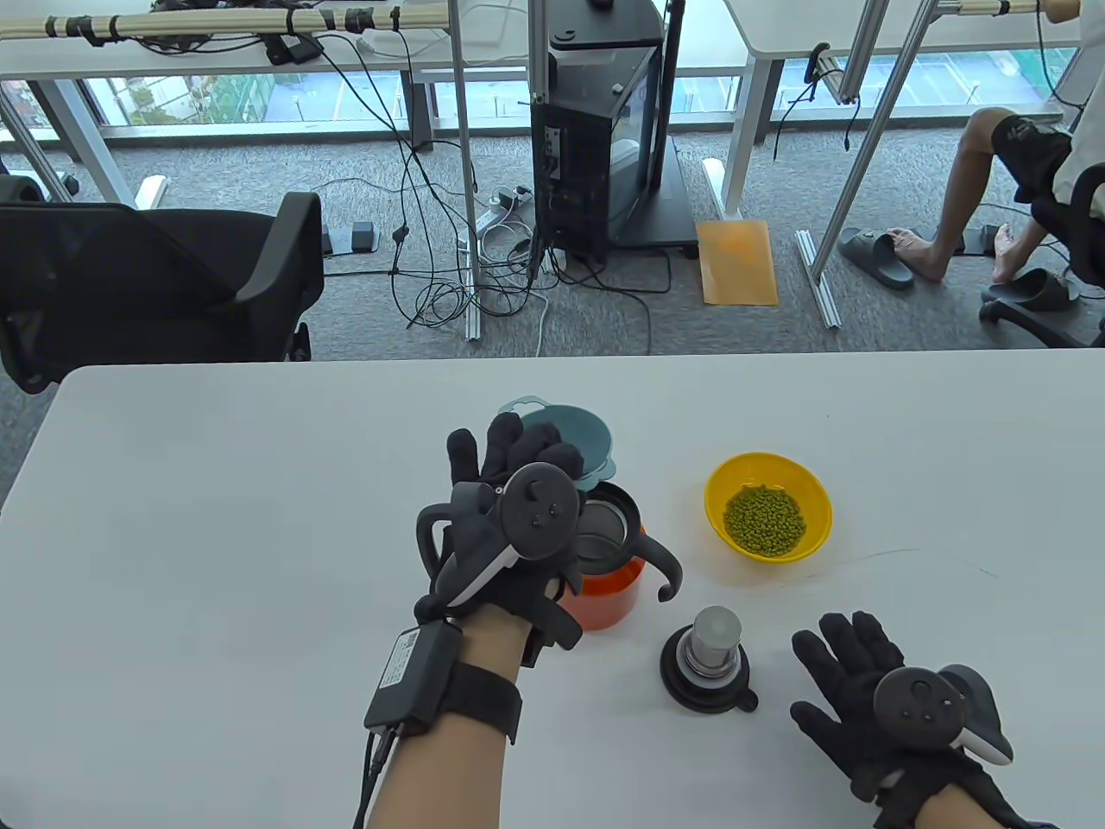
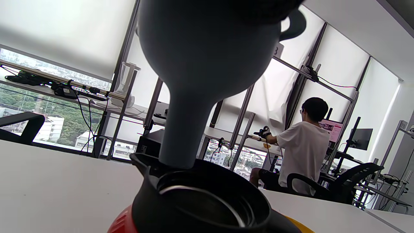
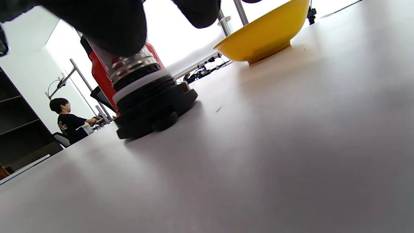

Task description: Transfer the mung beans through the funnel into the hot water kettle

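Observation:
My left hand (image 1: 509,453) holds a grey-blue funnel (image 1: 574,432) over the far rim of the orange kettle (image 1: 613,596), whose mouth is open. In the left wrist view the funnel (image 2: 200,48) has its spout tip at the back edge of the kettle's black rim (image 2: 207,197). A yellow bowl (image 1: 718,484) with mung beans (image 1: 764,518) stands to the kettle's right. My right hand (image 1: 850,673) lies flat and empty on the table, fingers spread. The kettle lid (image 1: 710,661) sits upside down to its left, and also shows in the right wrist view (image 3: 145,94).
The white table (image 1: 216,561) ends at a far edge, with a black chair (image 1: 155,285) beyond it. The yellow bowl (image 3: 262,35) and the red kettle body (image 3: 98,69) show behind the lid in the right wrist view.

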Demonstrator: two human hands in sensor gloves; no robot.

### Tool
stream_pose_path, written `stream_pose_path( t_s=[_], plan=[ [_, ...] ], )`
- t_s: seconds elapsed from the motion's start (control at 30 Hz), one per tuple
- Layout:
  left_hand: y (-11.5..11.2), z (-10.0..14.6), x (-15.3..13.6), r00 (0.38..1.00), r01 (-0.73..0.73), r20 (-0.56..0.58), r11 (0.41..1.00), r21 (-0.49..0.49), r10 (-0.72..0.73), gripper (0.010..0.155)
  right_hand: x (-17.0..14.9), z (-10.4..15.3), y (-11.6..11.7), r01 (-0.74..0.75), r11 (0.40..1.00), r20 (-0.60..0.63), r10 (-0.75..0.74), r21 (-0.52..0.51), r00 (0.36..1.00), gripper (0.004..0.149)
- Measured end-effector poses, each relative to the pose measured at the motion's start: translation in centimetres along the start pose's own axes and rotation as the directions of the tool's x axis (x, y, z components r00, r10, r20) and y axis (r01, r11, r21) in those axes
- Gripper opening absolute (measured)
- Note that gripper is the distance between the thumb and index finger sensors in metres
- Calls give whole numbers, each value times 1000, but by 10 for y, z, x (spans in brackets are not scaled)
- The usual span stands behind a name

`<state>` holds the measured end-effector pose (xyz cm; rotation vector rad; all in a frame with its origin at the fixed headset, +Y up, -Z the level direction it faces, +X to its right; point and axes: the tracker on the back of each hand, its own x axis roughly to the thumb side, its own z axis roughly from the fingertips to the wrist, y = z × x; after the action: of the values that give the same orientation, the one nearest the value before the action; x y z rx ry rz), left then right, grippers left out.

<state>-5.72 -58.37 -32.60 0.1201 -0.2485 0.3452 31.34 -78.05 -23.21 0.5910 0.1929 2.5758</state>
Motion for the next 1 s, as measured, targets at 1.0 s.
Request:
stream_pose_path(
  t_s=[1.0],
  plan=[
    [-81, 29, -1, 990, 142, 34, 981, -134, -139, 62, -5, 0, -1, 91, 996, 34, -91, -1, 995, 80]
  ],
)
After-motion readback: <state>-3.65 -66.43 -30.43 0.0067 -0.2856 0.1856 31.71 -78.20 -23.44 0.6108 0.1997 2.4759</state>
